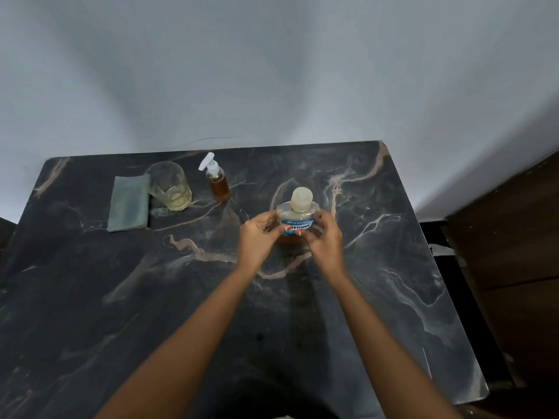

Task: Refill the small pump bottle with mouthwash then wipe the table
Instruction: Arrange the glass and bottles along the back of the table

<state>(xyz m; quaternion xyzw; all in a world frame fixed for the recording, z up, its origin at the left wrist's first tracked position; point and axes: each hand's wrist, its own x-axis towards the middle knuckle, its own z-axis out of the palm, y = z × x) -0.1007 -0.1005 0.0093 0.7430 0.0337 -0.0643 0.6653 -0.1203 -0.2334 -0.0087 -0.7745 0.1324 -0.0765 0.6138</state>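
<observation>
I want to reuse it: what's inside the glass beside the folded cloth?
The glass holds a shallow layer of pale yellowish liquid at its bottom; above that it looks empty. Nothing covers its mouth, so no part of the inside is hidden.

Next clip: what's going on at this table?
A person grips a clear mouthwash bottle with a blue label upright at the dark marbled table, left hand and right hand on its sides. Its pale cap is on. The small amber pump bottle, a clear glass tumbler and a folded grey-green cloth sit untouched at the far left.
</observation>
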